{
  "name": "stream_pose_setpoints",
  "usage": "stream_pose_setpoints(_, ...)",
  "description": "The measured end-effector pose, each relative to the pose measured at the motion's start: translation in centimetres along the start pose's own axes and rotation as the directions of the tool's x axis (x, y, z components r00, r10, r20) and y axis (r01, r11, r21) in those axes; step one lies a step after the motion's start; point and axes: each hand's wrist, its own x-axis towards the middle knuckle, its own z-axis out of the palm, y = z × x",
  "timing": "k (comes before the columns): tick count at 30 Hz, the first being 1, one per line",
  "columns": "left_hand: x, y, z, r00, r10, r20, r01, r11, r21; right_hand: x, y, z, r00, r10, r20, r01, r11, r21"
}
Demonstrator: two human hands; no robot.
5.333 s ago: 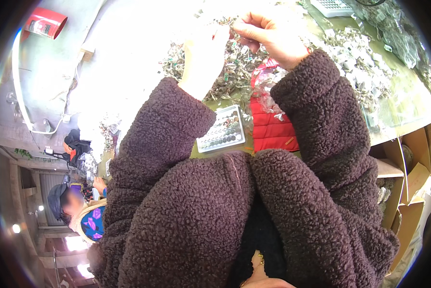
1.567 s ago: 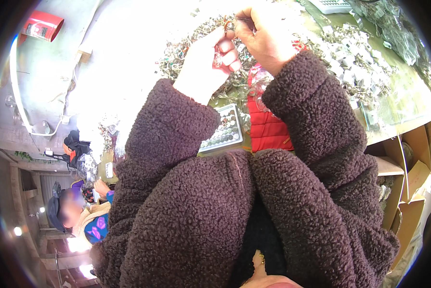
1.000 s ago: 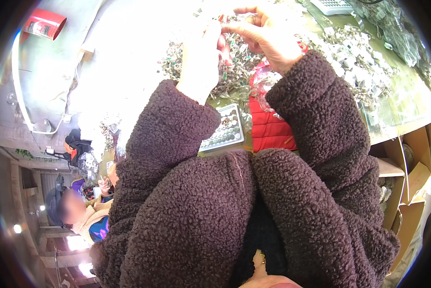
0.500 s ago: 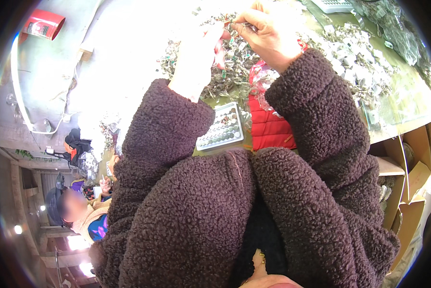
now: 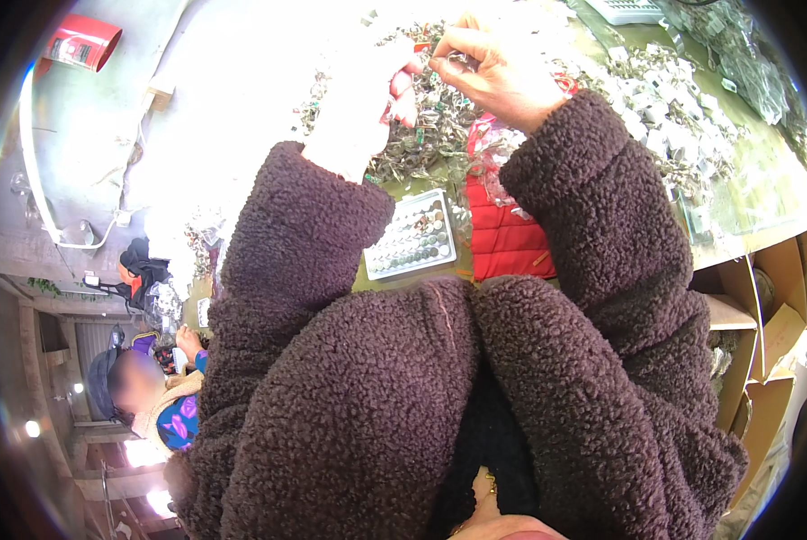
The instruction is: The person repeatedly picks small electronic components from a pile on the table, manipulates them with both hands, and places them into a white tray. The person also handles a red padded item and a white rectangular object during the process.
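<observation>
Both my hands are raised over a heap of small metallic and clear pieces (image 5: 426, 148), with a few green bits among them. My right hand (image 5: 502, 76) pinches thumb against fingers, and a thin, wire-like strand shows at the pinch, too small to name. Close to its left, my left hand (image 5: 367, 108) has curled fingers. Glare washes out much of it, so what it holds, if anything, is not clear. Below the hands lies a white tray (image 5: 374, 263) holding rows of small round dark and pale pieces. Beside it is a red quilted cloth (image 5: 507, 238) with clear plastic on its upper part.
White and silvery small pieces (image 5: 664, 117) are heaped at the right, with clear plastic bags (image 5: 754, 72) beyond. Cardboard boxes (image 5: 768, 414) stand by the table's right edge. A red container (image 5: 81, 42) is at the far left. Another person (image 5: 174, 409) sits at the left.
My left hand has shifted slightly left, and its sleeve now uncovers more of the tray. My right hand stays nearly in place, still pinching. The other person's arm has moved.
</observation>
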Motion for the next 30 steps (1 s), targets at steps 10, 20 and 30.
stream_pose_setpoints(10, -0.5, -0.2, 1.8, 0.998, 0.051, -0.038, -0.056, 0.986, -0.157, -0.3, -0.8, -0.4, 0.992, -0.075, -0.101, 0.035, 0.938, -0.345)
stream_pose_setpoints(20, -0.1, -0.6, 1.4, 0.996, 0.082, -0.023, -0.085, 0.98, -0.181, -0.1, -0.6, 0.2, 0.974, 0.182, -0.137, -0.167, 0.979, 0.117)
stream_pose_setpoints(30, 0.1, -0.8, 1.2, 0.943, 0.333, -0.01, -0.278, 0.801, 0.53, -0.5, 0.1, -0.9, 0.772, 0.6, 0.21, -0.575, 0.518, 0.633)
